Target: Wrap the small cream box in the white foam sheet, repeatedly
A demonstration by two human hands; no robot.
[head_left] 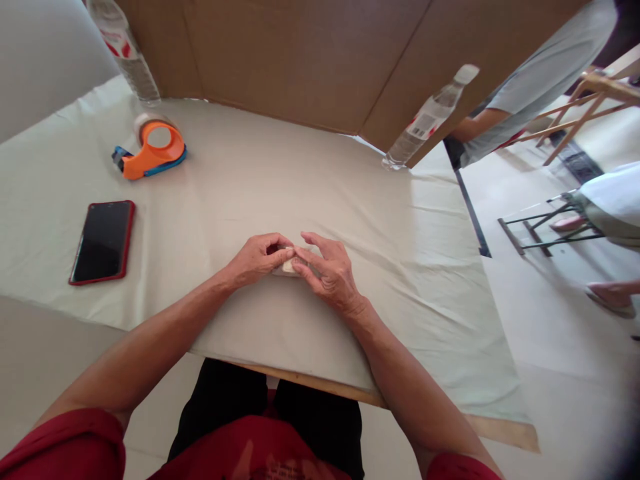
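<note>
Near the front middle of the table, both hands meet over a small pale, cream-coloured object [289, 267]. Its kind is too small and covered to tell; something flat and clear or whitish seems to lie around it. My left hand [261, 259] pinches at its left and upper side, thumb and fingertips together. From the other side my right hand [327, 268] presses on it with thumb and index finger, the other fingers loosely stretched. The fingertips of the two hands touch or nearly touch, hiding much of the object.
An orange and blue tape dispenser [155, 150] and a red-cased phone [103, 241] lie at left. Two water bottles stand by the brown cardboard panel [300, 60], one left [127, 57], one right [427, 123]. Another person's arm [480, 125] shows beyond it. The table's edge [310, 383] is close.
</note>
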